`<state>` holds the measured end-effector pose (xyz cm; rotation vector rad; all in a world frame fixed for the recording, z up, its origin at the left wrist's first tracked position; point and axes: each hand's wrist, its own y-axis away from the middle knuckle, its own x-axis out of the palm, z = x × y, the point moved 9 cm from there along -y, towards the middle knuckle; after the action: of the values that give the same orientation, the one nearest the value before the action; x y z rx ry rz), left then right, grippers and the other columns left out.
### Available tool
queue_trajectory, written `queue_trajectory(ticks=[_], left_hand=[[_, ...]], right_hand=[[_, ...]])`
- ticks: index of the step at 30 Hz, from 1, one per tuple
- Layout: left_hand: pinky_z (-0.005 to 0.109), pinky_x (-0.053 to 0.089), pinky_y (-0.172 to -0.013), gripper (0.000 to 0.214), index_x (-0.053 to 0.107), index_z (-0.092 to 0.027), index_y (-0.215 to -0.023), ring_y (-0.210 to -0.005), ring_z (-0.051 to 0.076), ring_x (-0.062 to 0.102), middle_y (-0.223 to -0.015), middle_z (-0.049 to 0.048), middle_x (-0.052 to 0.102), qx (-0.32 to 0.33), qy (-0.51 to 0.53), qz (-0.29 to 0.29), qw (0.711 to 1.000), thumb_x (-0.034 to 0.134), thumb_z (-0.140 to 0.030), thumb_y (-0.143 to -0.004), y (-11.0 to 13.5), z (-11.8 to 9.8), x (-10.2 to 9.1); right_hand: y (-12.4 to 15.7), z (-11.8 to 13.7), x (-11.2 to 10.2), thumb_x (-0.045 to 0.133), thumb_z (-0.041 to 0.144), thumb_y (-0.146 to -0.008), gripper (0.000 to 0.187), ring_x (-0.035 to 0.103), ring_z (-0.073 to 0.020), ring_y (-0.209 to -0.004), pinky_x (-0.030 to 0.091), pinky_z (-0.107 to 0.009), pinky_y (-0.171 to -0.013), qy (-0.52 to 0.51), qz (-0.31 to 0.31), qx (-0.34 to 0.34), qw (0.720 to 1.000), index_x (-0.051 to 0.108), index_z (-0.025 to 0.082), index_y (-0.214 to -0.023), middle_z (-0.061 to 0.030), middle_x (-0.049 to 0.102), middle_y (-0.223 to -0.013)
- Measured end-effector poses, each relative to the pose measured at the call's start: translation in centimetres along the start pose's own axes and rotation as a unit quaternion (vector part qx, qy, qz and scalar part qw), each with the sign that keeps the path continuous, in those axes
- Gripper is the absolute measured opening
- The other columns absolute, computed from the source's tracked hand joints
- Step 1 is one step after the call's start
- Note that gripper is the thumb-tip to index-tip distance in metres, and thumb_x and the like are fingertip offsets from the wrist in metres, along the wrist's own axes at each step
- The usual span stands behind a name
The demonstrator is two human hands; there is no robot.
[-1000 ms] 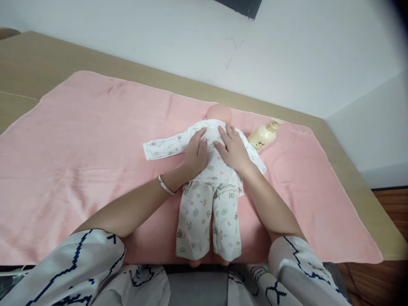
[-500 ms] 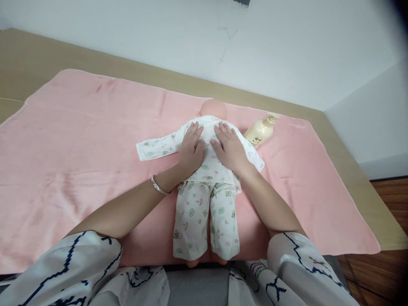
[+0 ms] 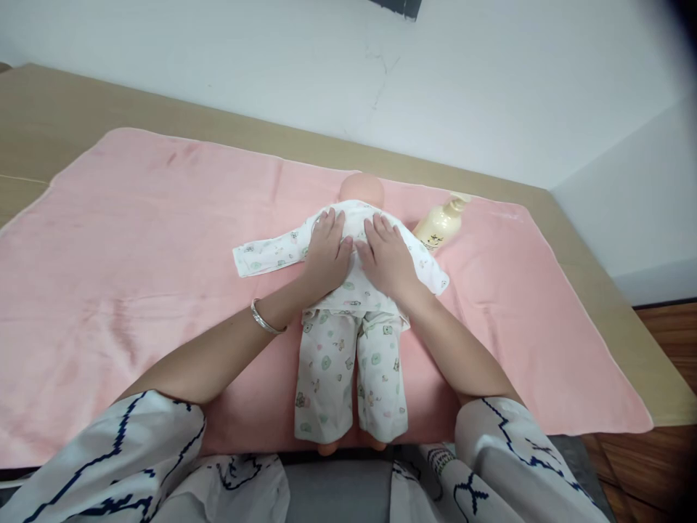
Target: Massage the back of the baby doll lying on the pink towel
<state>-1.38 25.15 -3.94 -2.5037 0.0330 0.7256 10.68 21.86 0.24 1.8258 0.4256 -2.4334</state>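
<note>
"Grip of the left hand (image 3: 327,254) and right hand (image 3: 389,258)?"

"Both spread flat, fingers extended, clasping nothing, resting on the clothed doll (image 3: 356,290)."

"Doll's position?"

"Lying on the pink blanket (image 3: 163,283), feet (image 3: 327,449) at the near edge. A pump bottle (image 3: 440,225) is just beside the right-side sleeve (image 3: 429,267), all on the counter (image 3: 81,112)."

The cloth (image 3: 163,218) lies on the table (image 3: 65,109), the wall (image 3: 272,65) behind; on the cloth lies the doll (image 3: 356,290), head (image 3: 362,190) toward the wall, feet (image 3: 327,449) at the near edge. The left hand (image 3: 328,250) and right hand (image 3: 388,258) rest side by side on it, the bottle (image 3: 440,225) just right (beyond the sleeve (image 3: 430,267) there)
</note>
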Motion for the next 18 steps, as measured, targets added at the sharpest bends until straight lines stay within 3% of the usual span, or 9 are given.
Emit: queue_trajectory(ticks=[3, 6, 11, 13, 15, 18], left_hand=[[0.065, 0.019, -0.128, 0.064, 0.047, -0.011, -0.149, -0.158, 0.038, 0.023, -0.165, 0.0231, 0.035, 0.009, -0.047, 0.010, 0.999, 0.032, -0.055, -0.105, 1.0, -2.3, 0.0], [0.067, 0.023, -0.126, 0.059, 0.047, -0.009, -0.149, -0.158, 0.040, 0.024, -0.165, 0.0253, 0.033, 0.021, -0.084, 0.020, 0.996, 0.031, -0.046, -0.106, 1.8, -3.9, -0.1], [0.068, 0.025, -0.125, 0.058, 0.048, -0.008, -0.147, -0.157, 0.041, 0.025, -0.163, 0.0261, 0.037, 0.035, -0.080, 0.067, 0.994, 0.037, -0.045, -0.104, -0.1, -1.9, 0.1], [0.068, 0.024, -0.125, 0.057, 0.049, -0.007, -0.145, -0.157, 0.041, 0.026, -0.163, 0.0263, 0.038, 0.027, -0.092, 0.075, 0.993, 0.038, -0.043, -0.104, -0.8, -1.2, 0.1], [0.066, 0.025, -0.125, 0.056, 0.047, -0.003, -0.146, -0.157, 0.041, 0.026, -0.163, 0.0281, 0.037, 0.010, -0.131, 0.082, 0.988, 0.035, -0.038, -0.104, -0.7, -1.7, 0.0], [0.058, 0.028, -0.127, 0.054, 0.044, 0.000, -0.148, -0.156, 0.036, 0.030, -0.162, 0.0276, 0.039, 0.008, -0.194, 0.096, 0.976, 0.031, -0.028, -0.104, 0.9, -4.3, 0.0]], right_hand=[[-1.8, -2.7, 0.0, 0.026, 0.042, -0.107, 0.062, 0.020, -0.0297, -0.161, 0.013, -0.060, -0.130, -0.048, 0.010, 0.035, 0.998, 0.031, 0.010, -0.161, -0.0161, 0.026, -0.170], [-1.3, -2.6, 0.1, 0.028, 0.037, -0.106, 0.063, 0.021, -0.0344, -0.160, 0.017, -0.062, -0.129, -0.029, 0.017, 0.069, 0.997, 0.031, 0.005, -0.160, -0.0198, 0.026, -0.170], [1.7, 1.8, -0.7, 0.031, 0.032, -0.105, 0.060, 0.042, -0.0389, -0.150, 0.027, -0.052, -0.128, 0.066, -0.016, 0.022, 0.997, 0.045, -0.005, -0.151, -0.0281, 0.048, -0.155], [1.7, 1.9, -1.0, 0.028, 0.034, -0.107, 0.060, 0.048, -0.0387, -0.146, 0.031, -0.051, -0.126, 0.066, -0.026, 0.011, 0.997, 0.051, -0.003, -0.147, -0.0268, 0.054, -0.151], [0.8, 0.8, -0.8, 0.027, 0.035, -0.107, 0.059, 0.045, -0.0371, -0.148, 0.032, -0.050, -0.126, 0.042, -0.022, 0.008, 0.999, 0.051, -0.001, -0.148, -0.0241, 0.052, -0.154], [-1.1, -1.4, -0.2, 0.030, 0.038, -0.106, 0.062, 0.032, -0.0344, -0.156, 0.027, -0.048, -0.129, -0.014, -0.004, 0.007, 1.000, 0.042, 0.000, -0.154, -0.0206, 0.040, -0.164]])
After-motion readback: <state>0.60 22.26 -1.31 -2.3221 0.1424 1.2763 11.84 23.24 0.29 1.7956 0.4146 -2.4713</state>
